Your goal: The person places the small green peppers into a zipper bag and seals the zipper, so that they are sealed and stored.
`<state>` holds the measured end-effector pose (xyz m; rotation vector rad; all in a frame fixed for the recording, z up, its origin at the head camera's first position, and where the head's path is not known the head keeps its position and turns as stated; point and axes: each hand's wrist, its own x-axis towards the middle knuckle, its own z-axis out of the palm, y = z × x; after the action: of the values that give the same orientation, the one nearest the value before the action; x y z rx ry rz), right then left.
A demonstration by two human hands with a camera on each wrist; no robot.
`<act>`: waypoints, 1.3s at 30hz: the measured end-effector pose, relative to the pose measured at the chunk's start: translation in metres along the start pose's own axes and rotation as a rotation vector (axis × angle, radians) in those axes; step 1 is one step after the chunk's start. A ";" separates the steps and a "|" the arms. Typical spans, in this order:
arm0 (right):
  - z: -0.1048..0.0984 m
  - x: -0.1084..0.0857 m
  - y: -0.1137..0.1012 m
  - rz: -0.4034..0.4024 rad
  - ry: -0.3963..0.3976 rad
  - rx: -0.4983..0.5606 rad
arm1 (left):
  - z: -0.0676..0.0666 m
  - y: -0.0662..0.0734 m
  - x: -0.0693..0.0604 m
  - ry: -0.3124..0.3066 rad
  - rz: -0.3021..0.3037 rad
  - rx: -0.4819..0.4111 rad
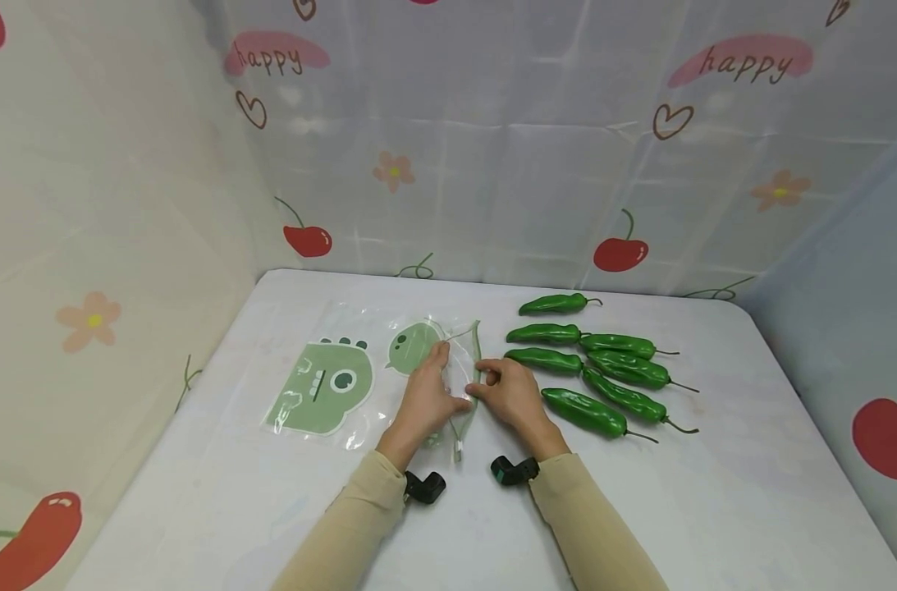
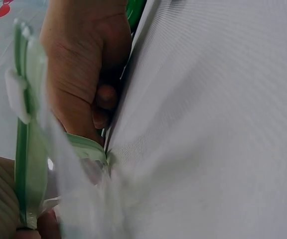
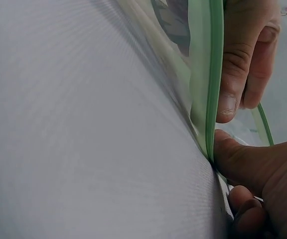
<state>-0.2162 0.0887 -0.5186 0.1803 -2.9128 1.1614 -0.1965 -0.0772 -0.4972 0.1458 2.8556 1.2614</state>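
A clear zip bag (image 1: pixel 359 328) with green cartoon monster prints lies on the table, its mouth with the green zip strip toward the right. At that mouth, my left hand (image 1: pixel 424 396) pinches one edge, thumb against the strip. My right hand (image 1: pixel 513 394) pinches the other edge, its remaining fingers curled. The two green zip strips (image 3: pixel 214 74) stand apart, so the mouth gapes. A white slider (image 2: pixel 17 97) sits on one strip in the left wrist view. Just right of my right hand lie several green chili peppers (image 1: pixel 584 412); the bag's inside is partly hidden.
The peppers lie in two loose columns, with one pepper (image 1: pixel 559 304) at the back. A white cloth covers the table (image 1: pixel 714 509). Printed curtains (image 1: pixel 492 164) rise behind it and at both sides. Black cameras (image 1: pixel 427 487) are strapped at both wrists.
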 end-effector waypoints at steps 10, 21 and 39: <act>0.000 -0.001 0.001 0.004 -0.002 0.006 | 0.003 0.001 -0.002 -0.031 -0.039 0.022; -0.001 -0.003 0.002 0.019 -0.023 -0.001 | 0.004 -0.001 -0.003 -0.047 -0.021 0.021; -0.003 -0.002 0.000 -0.007 -0.027 0.007 | -0.003 -0.005 0.004 -0.063 -0.062 -0.064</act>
<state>-0.2147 0.0909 -0.5171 0.2084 -2.9290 1.1781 -0.2008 -0.0823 -0.4984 0.0937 2.7416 1.3098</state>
